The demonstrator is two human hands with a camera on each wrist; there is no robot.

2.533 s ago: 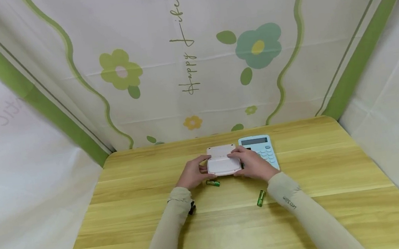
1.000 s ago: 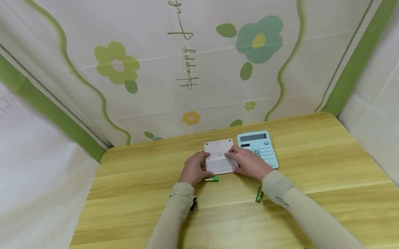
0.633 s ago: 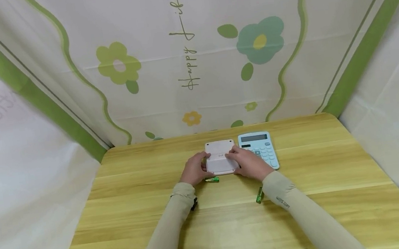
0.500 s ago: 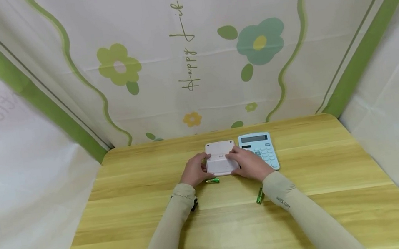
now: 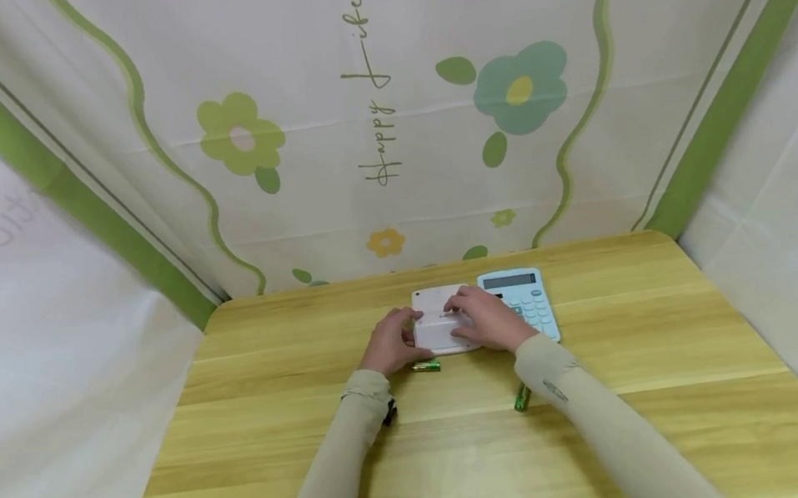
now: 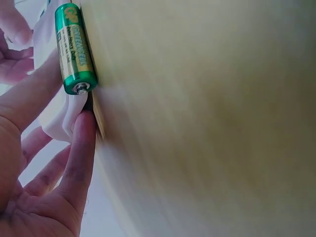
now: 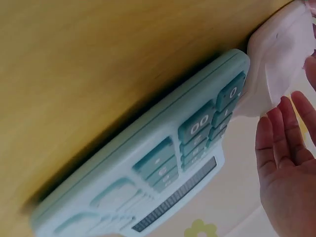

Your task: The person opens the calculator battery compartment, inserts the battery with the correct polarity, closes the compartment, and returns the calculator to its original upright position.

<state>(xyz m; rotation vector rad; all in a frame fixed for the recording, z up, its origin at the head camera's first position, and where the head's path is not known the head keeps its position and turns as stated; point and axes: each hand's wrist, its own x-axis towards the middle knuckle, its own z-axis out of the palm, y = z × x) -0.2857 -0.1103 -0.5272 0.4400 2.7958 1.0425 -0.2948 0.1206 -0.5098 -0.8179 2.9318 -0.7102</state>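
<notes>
A pale pink calculator lies face down on the table, its smooth back up. My left hand holds it by the left side, fingers at the far part of the edge and thumb at the near corner. Over the right half of the back is my right hand, its fingertips and thumb apart and close to the surface. In the right wrist view these fingers are nearly straight. A green battery lies just in front of my left thumb; in the left wrist view this battery overlaps the calculator's edge.
A light blue calculator lies face up right beside the pink one, partly covered by my right hand. Another green battery is on the wooden table, near my right sleeve. A flowered curtain hangs behind the table's far edge.
My right hand has let go of the pink calculator's right edge and moved left over its back. The left hand keeps its hold.
</notes>
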